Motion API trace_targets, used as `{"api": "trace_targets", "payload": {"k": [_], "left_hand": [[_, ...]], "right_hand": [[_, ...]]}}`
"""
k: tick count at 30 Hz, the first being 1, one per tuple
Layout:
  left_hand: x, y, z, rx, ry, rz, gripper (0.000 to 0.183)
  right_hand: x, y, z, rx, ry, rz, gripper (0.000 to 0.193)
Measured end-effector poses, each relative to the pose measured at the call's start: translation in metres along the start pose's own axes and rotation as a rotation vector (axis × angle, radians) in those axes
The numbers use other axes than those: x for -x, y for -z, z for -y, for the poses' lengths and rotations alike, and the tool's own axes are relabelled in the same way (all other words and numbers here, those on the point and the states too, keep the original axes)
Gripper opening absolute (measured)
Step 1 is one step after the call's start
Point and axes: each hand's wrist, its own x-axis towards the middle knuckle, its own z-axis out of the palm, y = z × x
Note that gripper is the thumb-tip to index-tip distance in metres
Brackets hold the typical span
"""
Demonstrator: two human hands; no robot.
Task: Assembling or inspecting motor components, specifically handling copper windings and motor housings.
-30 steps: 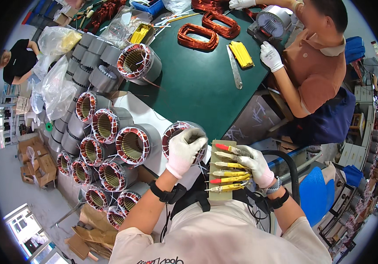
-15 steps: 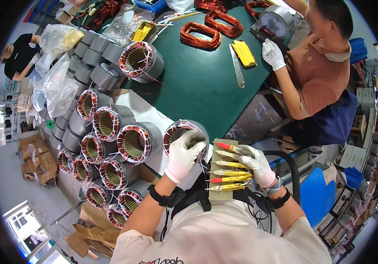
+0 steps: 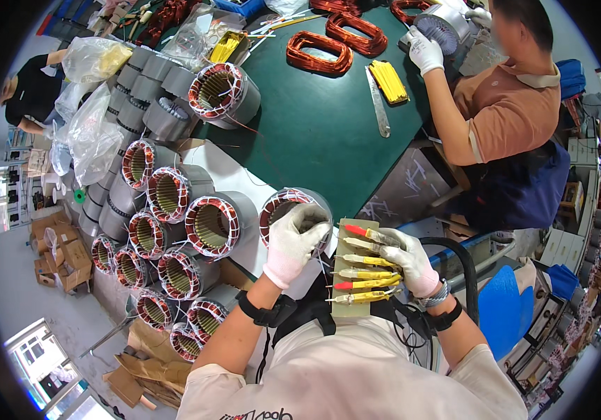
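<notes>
My left hand [image 3: 295,245], in a white glove, is at the near side of a wound motor stator [image 3: 266,218], its fingers curled and bent towards the thumb. Anything between those fingertips is hidden. A flat tan board [image 3: 349,309] stands in front of my body, with several yellow-sleeved leads [image 3: 361,274] lying across it; two have red ends. Also gloved, my right hand [image 3: 411,260] closes over the right-hand ends of the leads, at the board's right edge. Part of the leads is hidden under its fingers.
Several wound stators [image 3: 213,227] stand at the left; another [image 3: 225,96] sits on the green table [image 3: 300,133]. Copper coils [image 3: 319,54], a steel ruler [image 3: 378,105] and yellow strips [image 3: 388,82] lie on it. A co-worker [image 3: 507,105] handles a stator core [image 3: 442,29] at the far right.
My hands stay almost where they were. The co-worker's gloved hand has moved up and left onto the stator core, and their other hand now shows beside it.
</notes>
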Motion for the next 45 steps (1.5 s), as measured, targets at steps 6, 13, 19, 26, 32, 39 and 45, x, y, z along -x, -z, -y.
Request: {"api": "trace_targets", "payload": {"k": [6,13,19,26,32,39,45], "left_hand": [[0.0,0.001,0.003,-0.034,0.015,0.004,0.015],[0.007,0.008,-0.004,-0.34,-0.05,0.064,0.031],[-0.011,0.006,0.01,-0.738,-0.405,0.126,0.025],[-0.016,-0.012,0.011,-0.879,-0.435,-0.016,0.012],[-0.015,-0.016,0.014,-0.891,-0.413,-0.089,0.013],[-0.001,0.004,-0.005,-0.41,-0.175,-0.329,0.021],[-0.028,0.023,0.009,-0.502,-0.107,-0.272,0.022]], "right_hand": [[-0.002,0.004,-0.006,-0.003,0.01,0.014,0.056],[-0.001,0.003,-0.007,-0.04,0.033,0.03,0.069],[0.0,0.005,-0.006,-0.043,0.042,0.045,0.072],[0.0,0.005,-0.006,-0.072,0.042,0.045,0.069],[0.001,0.0,-0.009,-0.011,0.073,-0.004,0.068],[0.002,0.004,-0.013,0.031,0.073,-0.027,0.068],[0.003,-0.002,-0.012,0.033,0.094,-0.032,0.064]]}}
